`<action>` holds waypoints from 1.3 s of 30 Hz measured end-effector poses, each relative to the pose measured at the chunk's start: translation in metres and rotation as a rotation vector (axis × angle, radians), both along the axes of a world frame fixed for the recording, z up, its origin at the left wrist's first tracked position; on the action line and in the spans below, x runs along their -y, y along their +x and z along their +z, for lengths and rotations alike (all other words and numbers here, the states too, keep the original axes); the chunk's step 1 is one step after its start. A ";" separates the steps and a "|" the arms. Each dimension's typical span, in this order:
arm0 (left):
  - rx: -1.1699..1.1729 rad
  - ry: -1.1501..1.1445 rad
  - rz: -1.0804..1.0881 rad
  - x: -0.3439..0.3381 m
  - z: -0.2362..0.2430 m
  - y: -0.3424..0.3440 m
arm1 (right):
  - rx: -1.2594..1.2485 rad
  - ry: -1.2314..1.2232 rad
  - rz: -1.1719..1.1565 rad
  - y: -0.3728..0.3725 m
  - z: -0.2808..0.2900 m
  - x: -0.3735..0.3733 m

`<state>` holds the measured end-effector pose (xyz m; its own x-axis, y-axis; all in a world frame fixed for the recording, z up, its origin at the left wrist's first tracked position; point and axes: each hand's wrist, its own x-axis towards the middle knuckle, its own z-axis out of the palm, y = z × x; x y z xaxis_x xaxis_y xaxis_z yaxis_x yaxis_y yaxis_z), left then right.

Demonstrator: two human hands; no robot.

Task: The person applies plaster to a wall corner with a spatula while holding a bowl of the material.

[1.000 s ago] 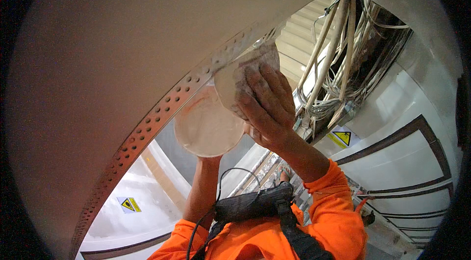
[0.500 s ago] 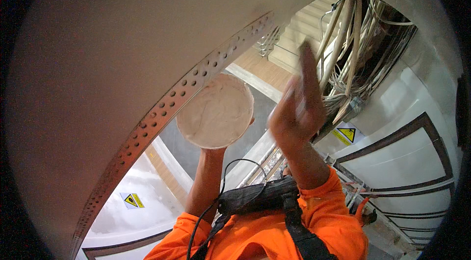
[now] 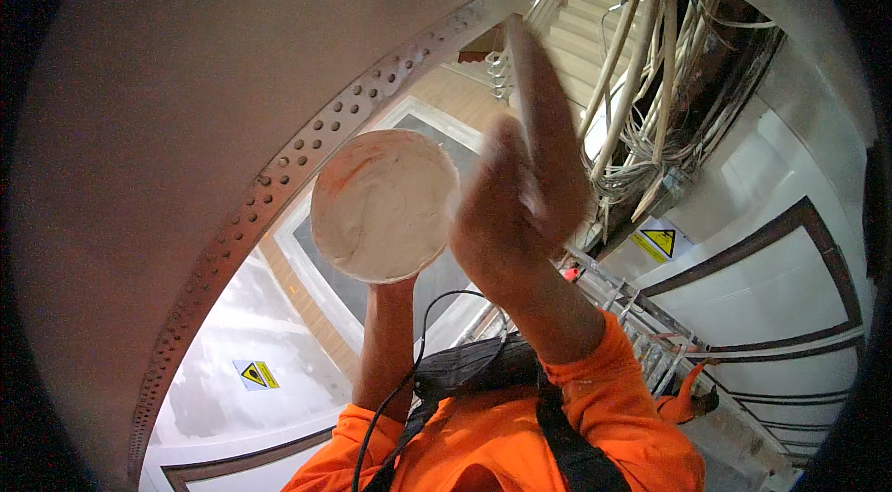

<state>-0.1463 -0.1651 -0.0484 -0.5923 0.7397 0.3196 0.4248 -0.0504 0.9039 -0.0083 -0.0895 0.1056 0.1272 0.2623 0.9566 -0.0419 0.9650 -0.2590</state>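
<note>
On my left forearm (image 3: 386, 334), raised in front of me, rests a round tub of wet beige plaster (image 3: 386, 209). The tub hides my left hand, which carries it from beneath. Swirls and ridges mark the plaster's surface. Just right of the tub's rim, my right hand (image 3: 525, 176) is lifted and smeared by motion, its upper part pointing toward the edge of a curved overhead panel (image 3: 232, 74). Whether a thin tool is in it I cannot make out. A perforated corner strip (image 3: 316, 127) runs along that panel's edge, beyond the tub.
Loose cables and conduits (image 3: 650, 92) hang through an opening at upper right. White wall panels with dark trim (image 3: 762, 269) curve on the right. Yellow warning signs (image 3: 658, 241) are stuck to walls on both sides. Far below at right is an orange sleeve of another person (image 3: 686, 394).
My right hand has moved left and up, closer to the tub and the panel edge. The tub has shifted slightly left, and the whole view has tilted a little.
</note>
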 end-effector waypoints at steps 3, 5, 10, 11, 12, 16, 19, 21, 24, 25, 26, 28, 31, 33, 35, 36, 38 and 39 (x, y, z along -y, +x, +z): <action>-0.076 -0.025 -0.011 0.001 0.013 -0.001 | 0.229 -0.008 -0.069 0.004 -0.001 0.043; -0.126 -0.043 0.013 0.063 -0.002 0.007 | 0.745 -0.309 0.266 0.027 0.016 0.053; -0.208 -0.089 0.092 0.041 0.001 0.002 | -0.146 -0.162 -0.125 0.041 0.036 -0.055; -0.230 -0.094 0.096 0.039 0.004 0.001 | -0.029 -0.139 -0.139 0.038 0.039 -0.071; -0.254 -0.099 0.098 0.034 0.006 0.005 | 0.088 -0.116 -0.154 0.035 0.035 -0.082; -0.334 -0.134 0.183 0.022 0.000 0.010 | 0.309 0.119 -0.009 0.025 -0.007 -0.015; -0.393 -0.179 0.250 0.016 -0.002 0.019 | 0.180 -0.075 0.193 0.036 -0.010 -0.042; -0.431 -0.188 0.270 0.005 0.006 0.027 | 0.015 -0.241 -0.026 0.045 0.008 -0.112; -0.494 -0.204 0.293 -0.011 0.012 0.039 | 0.048 -0.326 -0.192 0.055 0.025 -0.139; -0.513 -0.217 0.306 -0.012 0.011 0.040 | 0.066 -0.348 -0.212 0.047 0.028 -0.135; -0.523 -0.236 0.335 -0.012 0.007 0.040 | -0.035 -0.075 -0.242 0.023 0.013 -0.120; -0.545 -0.261 0.382 -0.010 0.003 0.041 | 0.298 -0.201 0.019 0.030 -0.006 -0.076; -0.595 -0.303 0.443 0.011 0.003 0.055 | 0.251 -0.484 0.143 0.033 -0.031 -0.097; -0.492 -0.196 0.422 0.006 0.007 0.070 | -0.189 -0.787 0.060 0.027 -0.017 -0.162; -0.398 -0.098 0.389 0.002 0.011 0.081 | -0.137 -0.707 -0.060 0.014 -0.019 -0.196; -0.354 -0.057 0.380 0.001 0.015 0.085 | 0.036 -0.532 -0.173 0.000 -0.033 -0.205; -0.250 0.017 0.395 0.009 0.016 0.090 | -0.070 -0.675 0.073 -0.042 -0.052 -0.153; -0.190 0.063 0.373 0.006 0.014 0.088 | -0.099 -0.761 0.081 -0.051 -0.053 -0.114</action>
<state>-0.0580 -0.1706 -0.0343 -0.7419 0.4615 0.4865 0.5832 0.0858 0.8078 -0.0591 0.0243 0.0530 0.1551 0.8556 0.4939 -0.1620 0.5152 -0.8416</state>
